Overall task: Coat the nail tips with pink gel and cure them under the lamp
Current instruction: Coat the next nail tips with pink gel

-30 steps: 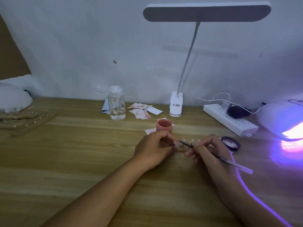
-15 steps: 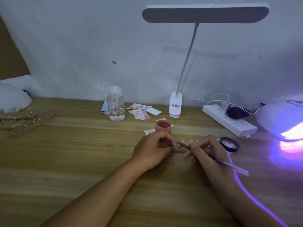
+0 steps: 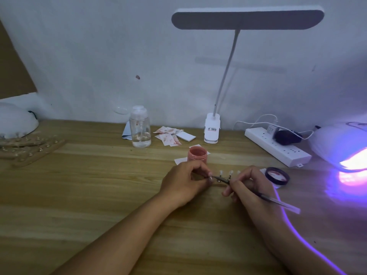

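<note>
Nail tips (image 3: 220,172): small, pale and translucent, upright in a row on a brown strip (image 3: 217,185) near the jar.
Gel jar (image 3: 197,154): round, pink, open and upright.
Brush (image 3: 278,201): slim with a clear handle, slanted, its metal end toward the leftmost tip.
Curing lamp (image 3: 341,143): white dome at far right, glowing violet-pink.

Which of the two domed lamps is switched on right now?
The right dome lamp, by the power strip: purple light glows from its opening. The left dome lamp is dark.
</note>
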The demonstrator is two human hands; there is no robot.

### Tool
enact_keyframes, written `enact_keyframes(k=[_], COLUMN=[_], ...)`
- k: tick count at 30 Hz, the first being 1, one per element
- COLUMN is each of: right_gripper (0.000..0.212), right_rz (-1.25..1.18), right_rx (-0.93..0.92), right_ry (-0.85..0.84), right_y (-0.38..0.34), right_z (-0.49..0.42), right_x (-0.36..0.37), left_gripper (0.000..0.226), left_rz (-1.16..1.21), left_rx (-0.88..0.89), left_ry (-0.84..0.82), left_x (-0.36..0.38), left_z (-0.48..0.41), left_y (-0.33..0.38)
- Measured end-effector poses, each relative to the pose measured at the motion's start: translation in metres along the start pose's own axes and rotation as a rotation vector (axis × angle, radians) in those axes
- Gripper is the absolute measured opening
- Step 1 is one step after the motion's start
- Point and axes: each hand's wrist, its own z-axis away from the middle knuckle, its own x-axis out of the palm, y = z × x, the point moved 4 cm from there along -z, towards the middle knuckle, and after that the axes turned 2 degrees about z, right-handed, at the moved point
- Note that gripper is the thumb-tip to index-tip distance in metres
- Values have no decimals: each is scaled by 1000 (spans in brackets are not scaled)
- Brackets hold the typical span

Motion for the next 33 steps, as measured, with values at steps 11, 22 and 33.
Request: enact_keyframes(k=[11,22,33], right_gripper=[14,15,13], right_rz=[9,41,18], right_rx=[19,7,18], right_ry=[35,32,44], right_y=[-3,-4,-7], right_z=[2,3,5], right_x=[-1,0,0], left_gripper=[7,8,8], left_rz=[-19,16,33], left_rx=[-13,-27,-43], left_ry=[7,12,4], left_x=[-1,0,0], left_z=[0,1,-1], left_y=[1,0,-1])
